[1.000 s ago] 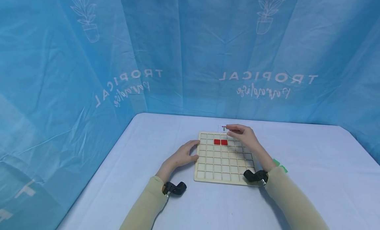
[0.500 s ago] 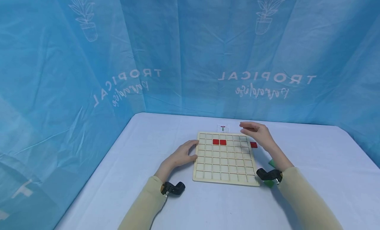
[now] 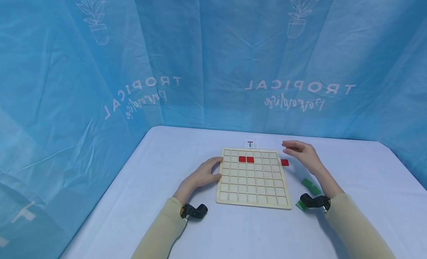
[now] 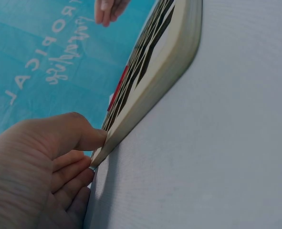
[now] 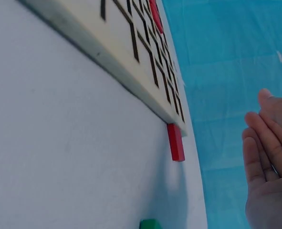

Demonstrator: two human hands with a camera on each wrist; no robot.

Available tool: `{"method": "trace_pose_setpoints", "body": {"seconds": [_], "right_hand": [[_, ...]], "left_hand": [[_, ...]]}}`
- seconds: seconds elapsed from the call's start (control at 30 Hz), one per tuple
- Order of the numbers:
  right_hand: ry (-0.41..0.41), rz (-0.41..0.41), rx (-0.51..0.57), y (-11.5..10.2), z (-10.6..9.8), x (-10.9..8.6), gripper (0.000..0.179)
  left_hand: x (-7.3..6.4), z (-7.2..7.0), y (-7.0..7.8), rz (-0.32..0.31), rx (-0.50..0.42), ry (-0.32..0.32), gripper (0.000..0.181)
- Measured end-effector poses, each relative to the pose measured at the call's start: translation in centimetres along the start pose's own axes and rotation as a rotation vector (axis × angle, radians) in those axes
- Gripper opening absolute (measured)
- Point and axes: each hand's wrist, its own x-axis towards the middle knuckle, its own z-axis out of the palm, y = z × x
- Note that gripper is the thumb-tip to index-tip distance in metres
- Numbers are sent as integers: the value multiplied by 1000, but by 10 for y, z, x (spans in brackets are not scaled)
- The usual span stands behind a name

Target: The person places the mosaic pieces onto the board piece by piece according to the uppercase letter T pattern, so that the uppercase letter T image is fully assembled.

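Observation:
In the head view a pale wooden grid board (image 3: 253, 179) lies on the white table. Two red square tiles (image 3: 246, 159) sit side by side in its second row from the far side. My left hand (image 3: 201, 176) rests at the board's left edge, thumb and fingertips spread apart and touching the rim. My right hand (image 3: 305, 155) hovers past the board's far right corner, fingers loosely bent, with nothing between them in the right wrist view. Below it, a third red tile (image 5: 176, 143) lies against the board's right edge.
Several green tiles (image 3: 311, 186) lie right of the board, one partly behind the right wrist camera (image 3: 313, 200). A small printed grid card (image 3: 250, 144) with a red and green pattern lies behind the board. Blue curtains (image 3: 227, 66) hang along the table's back and left.
My right hand has moved right, from above the board to beyond its right edge. The red tile beside the board and the green tiles have come into sight. My left hand stays put.

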Motion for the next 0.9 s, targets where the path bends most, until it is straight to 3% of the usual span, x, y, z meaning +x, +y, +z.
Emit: {"method": "trace_pose_setpoints", "body": {"seconds": [0.57,0.9], "right_hand": [[-23,11,-34,13,-6,-9,59],[-33,-16,-82,25,-5,-16,41]], "left_hand": [[0,1,0,-8,14,6,64],[0,1,1,-14,22,4,63]]}}
